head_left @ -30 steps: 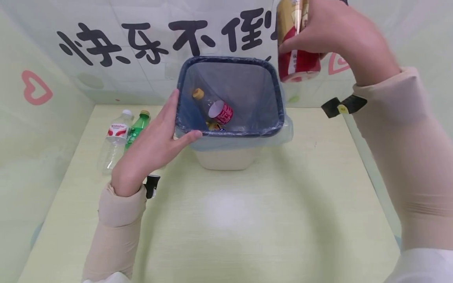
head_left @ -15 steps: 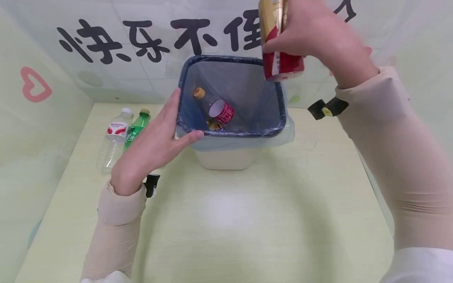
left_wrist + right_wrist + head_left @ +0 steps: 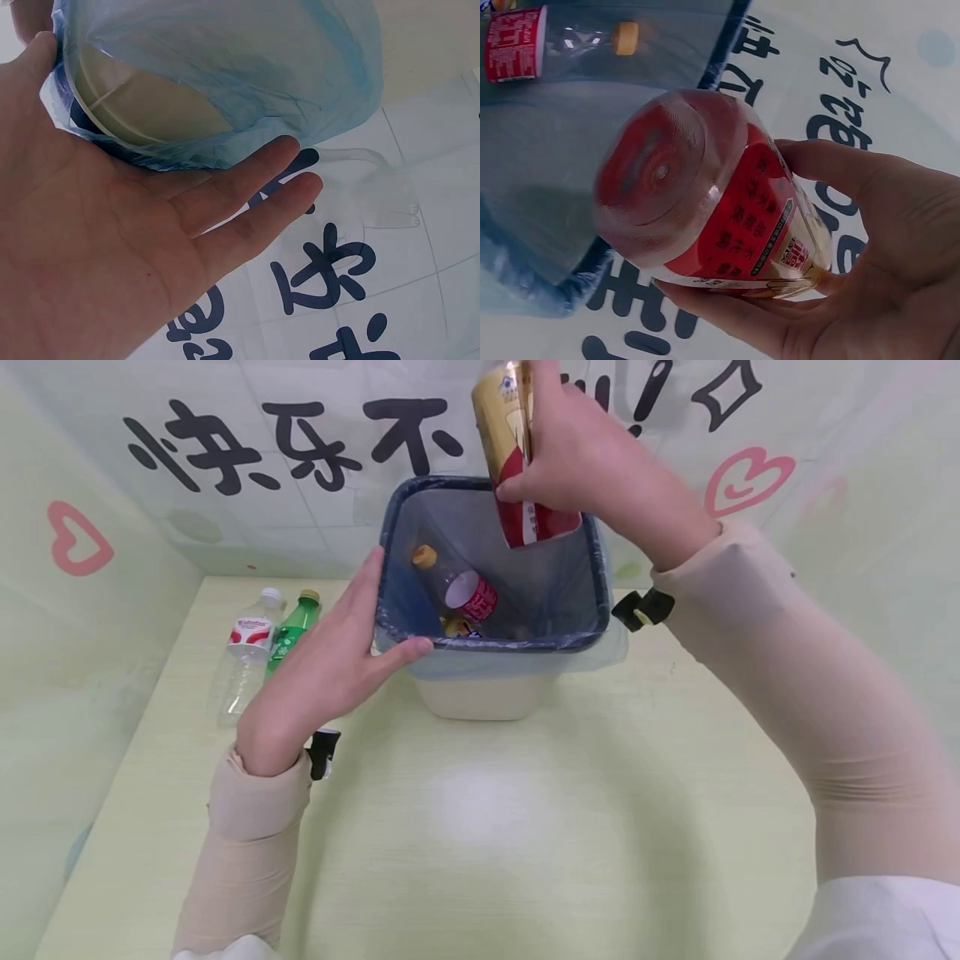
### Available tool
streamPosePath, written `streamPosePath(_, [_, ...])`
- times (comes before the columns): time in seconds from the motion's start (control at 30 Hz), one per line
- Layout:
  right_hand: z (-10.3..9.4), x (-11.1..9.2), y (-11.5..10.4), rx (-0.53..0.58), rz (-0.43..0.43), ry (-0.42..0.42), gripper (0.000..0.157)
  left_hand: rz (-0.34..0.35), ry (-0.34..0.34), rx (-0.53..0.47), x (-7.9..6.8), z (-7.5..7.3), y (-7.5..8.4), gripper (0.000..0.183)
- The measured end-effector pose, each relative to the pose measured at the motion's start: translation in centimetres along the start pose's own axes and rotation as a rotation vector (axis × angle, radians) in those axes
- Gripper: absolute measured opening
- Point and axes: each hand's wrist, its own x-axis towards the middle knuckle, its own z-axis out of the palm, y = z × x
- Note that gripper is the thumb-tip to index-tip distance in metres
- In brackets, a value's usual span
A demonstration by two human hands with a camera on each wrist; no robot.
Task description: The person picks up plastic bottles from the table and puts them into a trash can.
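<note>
My right hand [image 3: 592,468] grips a red-and-gold cylindrical plastic container [image 3: 510,443] by its side, tilted over the bin's back right part. In the right wrist view the container's [image 3: 742,217] clear base faces the camera; its other end is hidden. A trash bin [image 3: 480,696] stands on the table, lined with a blue plastic bag [image 3: 322,82]. Against the bin's left side lies my left hand [image 3: 322,668], fingers straight, thumb at the front rim. The left wrist view shows the palm beside the bag. Inside the bin lies a clear bottle [image 3: 457,585] with red label and orange cap.
To the left on the table [image 3: 480,860] are a clear bottle [image 3: 250,643] with a white cap and a green bottle [image 3: 295,625], partly behind my left hand. A printed wall [image 3: 315,527] with black characters rises behind the bin. Something small and yellow [image 3: 453,627] lies low inside the bin.
My right hand has carried the red-and-gold container leftward, from beside the bin's right rim to over its opening, and it leans more now. The left hand stays where it was.
</note>
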Motion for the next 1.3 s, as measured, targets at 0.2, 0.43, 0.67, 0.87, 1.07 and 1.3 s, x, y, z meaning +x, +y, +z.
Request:
streamPosePath(0.2, [0.5,0.0,0.8,-0.035,-0.058,-0.043,0.103,0.002,0.004,0.004,-0.1,-0.2,0.1,0.094])
streamPosePath(0.43, [0.4,-0.2,1.3,-0.083,-0.104,-0.016,0.087,0.02,0.018,0.002,-0.3,-0.5,0.1,0.093])
streamPosePath(0.67, [0.5,-0.2,1.6,-0.064,-0.114,-0.063,0.083,-0.002,0.012,0.034,-0.8,-0.7,-0.1,0.095])
streamPosePath(0.87, [0.7,-0.3,1.8,-0.077,-0.126,-0.074,0.081,-0.025,0.006,0.025,-1.2,-0.8,-0.2,0.096])
streamPosePath(1.07, [1.0,-0.4,2.1,-0.08,-0.151,-0.084,0.079,-0.04,0.023,0.012,-1.9,-1.4,-0.8,0.09])
streamPosePath(1.3, [1.1,-1.4,3.2,-0.083,-0.17,-0.096,0.078,-0.082,0.045,-0.012,-3.0,-2.0,-2.8,0.082])
